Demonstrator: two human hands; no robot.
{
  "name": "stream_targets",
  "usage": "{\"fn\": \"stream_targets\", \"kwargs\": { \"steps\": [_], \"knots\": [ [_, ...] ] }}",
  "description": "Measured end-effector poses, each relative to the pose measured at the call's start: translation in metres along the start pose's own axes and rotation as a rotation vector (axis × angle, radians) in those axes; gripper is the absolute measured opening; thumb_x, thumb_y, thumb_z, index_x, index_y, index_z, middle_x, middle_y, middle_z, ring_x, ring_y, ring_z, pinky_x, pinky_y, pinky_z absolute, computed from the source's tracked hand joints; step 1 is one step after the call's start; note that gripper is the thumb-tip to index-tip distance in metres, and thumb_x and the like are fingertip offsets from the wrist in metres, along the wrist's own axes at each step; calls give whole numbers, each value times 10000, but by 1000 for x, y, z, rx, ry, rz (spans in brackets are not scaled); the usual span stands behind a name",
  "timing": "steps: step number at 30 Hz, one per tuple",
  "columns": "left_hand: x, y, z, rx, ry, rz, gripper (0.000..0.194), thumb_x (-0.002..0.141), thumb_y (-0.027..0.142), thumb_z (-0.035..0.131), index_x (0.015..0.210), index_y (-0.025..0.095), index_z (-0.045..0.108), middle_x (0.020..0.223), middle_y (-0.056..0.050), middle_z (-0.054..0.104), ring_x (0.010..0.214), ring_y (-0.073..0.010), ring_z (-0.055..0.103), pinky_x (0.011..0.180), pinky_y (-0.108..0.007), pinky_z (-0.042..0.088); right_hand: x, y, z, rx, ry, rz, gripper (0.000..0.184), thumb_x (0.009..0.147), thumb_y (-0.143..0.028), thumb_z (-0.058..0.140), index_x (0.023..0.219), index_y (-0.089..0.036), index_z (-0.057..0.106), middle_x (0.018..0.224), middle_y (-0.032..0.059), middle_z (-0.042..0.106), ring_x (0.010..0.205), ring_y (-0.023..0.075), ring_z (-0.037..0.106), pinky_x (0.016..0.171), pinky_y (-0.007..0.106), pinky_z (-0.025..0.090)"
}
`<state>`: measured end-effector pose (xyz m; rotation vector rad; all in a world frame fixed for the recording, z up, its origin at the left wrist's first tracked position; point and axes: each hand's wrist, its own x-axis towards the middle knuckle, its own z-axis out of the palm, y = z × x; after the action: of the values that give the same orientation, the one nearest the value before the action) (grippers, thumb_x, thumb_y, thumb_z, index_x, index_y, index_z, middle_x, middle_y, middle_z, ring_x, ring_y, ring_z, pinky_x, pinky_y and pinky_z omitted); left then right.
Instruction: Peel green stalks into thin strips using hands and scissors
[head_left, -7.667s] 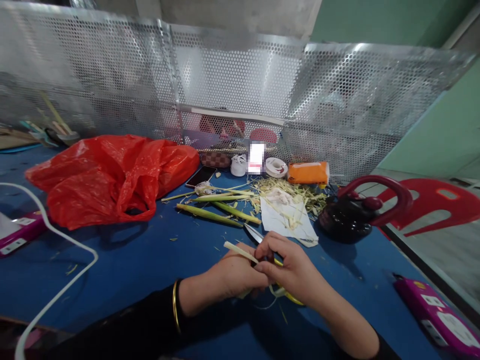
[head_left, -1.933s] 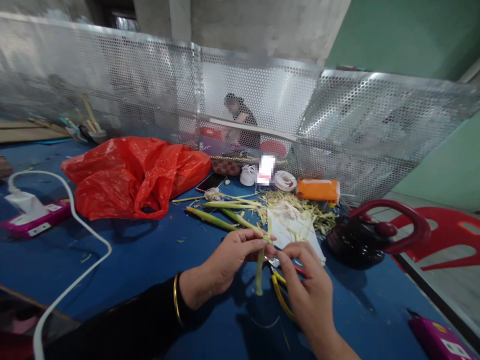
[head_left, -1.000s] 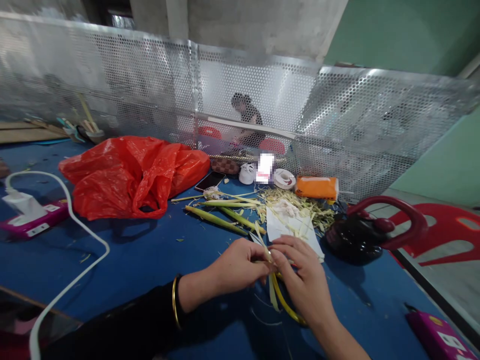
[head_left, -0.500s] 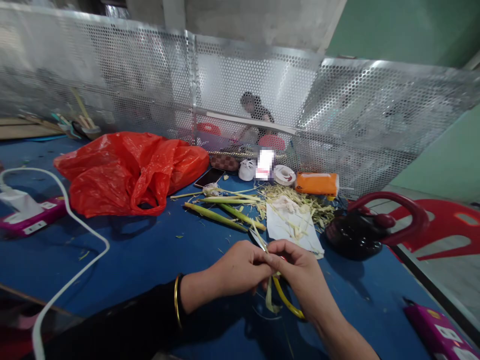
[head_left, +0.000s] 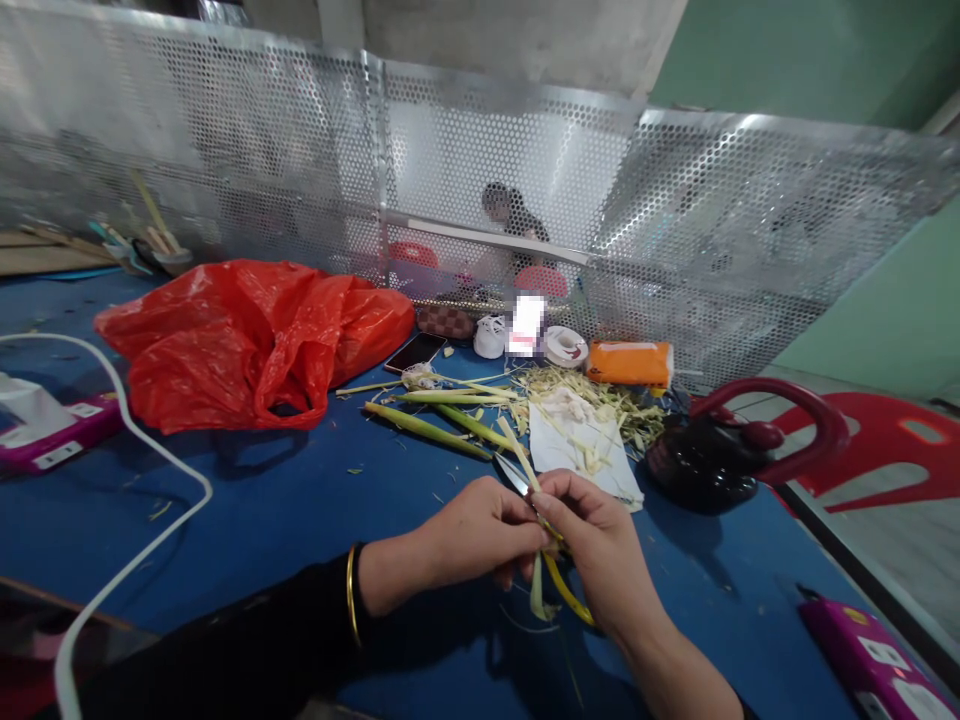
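The two hands are close together over the blue desk (head_left: 285, 520), near the middle. The left hand (head_left: 480, 535) has its thumb and fingers pressed together, pinching a pale strip (head_left: 516, 452) of plant stalk. The right hand (head_left: 600, 535) pinches the strip too, with its thumb and first finger. One end of the strip sticks up and away from the hands. A pale green bit hangs down below the fingers, but I can't tell if it is the same piece.

A pair of scissors (head_left: 568, 597) is under the hands. Its shiny blades point away, and a yellow handle shows by the right hand. I can't tell if the right hand touches it. A gold bracelet (head_left: 351, 595) goes around the left wrist.

Just past the blades lie some green stalks (head_left: 427, 432). Beside them is a white paper (head_left: 544, 440) with little scraps on it, and a messy heap of plant shreds (head_left: 634, 412) is behind the paper.

A big red plastic bag (head_left: 217, 350) sits on the left. A black kettle (head_left: 697, 475) with a dark red handle stands on the right. At the back are a white roll (head_left: 566, 346) and an orange pack (head_left: 630, 365), side by side.
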<state>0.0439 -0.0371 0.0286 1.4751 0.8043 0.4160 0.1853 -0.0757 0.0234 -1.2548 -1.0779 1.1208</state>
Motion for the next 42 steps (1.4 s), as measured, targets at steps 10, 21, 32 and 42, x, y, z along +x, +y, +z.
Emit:
{"fn": "stream_targets", "kwargs": {
  "steps": [10,21,32,42],
  "knots": [
    [1,-5,3,-64,-76,-46,230,700,272,568,515,141,608,483,11,573,383,-82,484,445,-207,410,1,8,1,-235,37,-180,174,792,-329,620,692,-192,580,728,1,585,585,128,500,531,233,407],
    [1,9,-12,-359,87,-43,450,803,524,504,707,113,662,590,-25,625,420,-88,516,465,-211,406,15,-1,-23,-485,27,-360,267,876,-387,525,933,-209,717,982,72,721,932,246,649,823,342,495],
    [-2,9,-13,-336,101,-48,288,709,395,686,755,112,708,563,4,604,456,-69,502,482,-187,383,7,-2,-20,-650,61,-521,229,873,-289,566,669,-213,638,660,13,625,671,187,570,697,320,435],
    [3,4,-18,-738,83,26,286,763,341,716,950,128,676,598,36,589,417,-35,483,441,-159,378,4,0,-25,-597,455,-834,100,876,-195,580,911,-211,673,950,81,625,985,244,582,904,411,436]
  ]
}}
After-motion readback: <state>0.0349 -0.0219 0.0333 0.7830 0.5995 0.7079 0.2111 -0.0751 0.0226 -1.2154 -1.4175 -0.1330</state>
